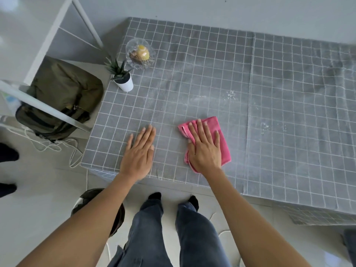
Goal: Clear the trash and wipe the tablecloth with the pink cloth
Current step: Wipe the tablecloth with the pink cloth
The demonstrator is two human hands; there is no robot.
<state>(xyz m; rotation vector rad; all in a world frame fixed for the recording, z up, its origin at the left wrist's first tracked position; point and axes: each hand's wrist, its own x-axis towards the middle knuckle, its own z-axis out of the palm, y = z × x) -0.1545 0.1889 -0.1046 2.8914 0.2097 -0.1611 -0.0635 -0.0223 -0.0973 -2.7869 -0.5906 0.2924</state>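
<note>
Nearest, a dark round bin point(100, 211) is seen on the pale floor beside the person's left leg, largely hidden under the left forearm; its contents cannot be made out. Just beyond the toes, the front edge of the table is met, draped in a grey tablecloth point(192, 89) with a white grid that hangs over the edge.

The left hand point(139, 153) is laid flat on the tablecloth close to that front edge, fingers straight and together, nothing held. The right hand point(204, 147) is pressed flat on the pink cloth point(224, 143), fingers spread and straight; the folded cloth lies on the tablecloth near the front edge, just right of the left hand but apart from it.

Beyond the hands a broad stretch of tablecloth is left open, marked with pale smears and a scatter of white crumbs point(231, 95) toward the middle right.

At the far left edge a small white pot point(125, 83) holding a spiky green plant is set, and just behind it a clear glass bowl point(139, 54) containing a yellow-capped container. Off the left edge, a green backpack point(59, 99) is seen under a white frame.
</note>
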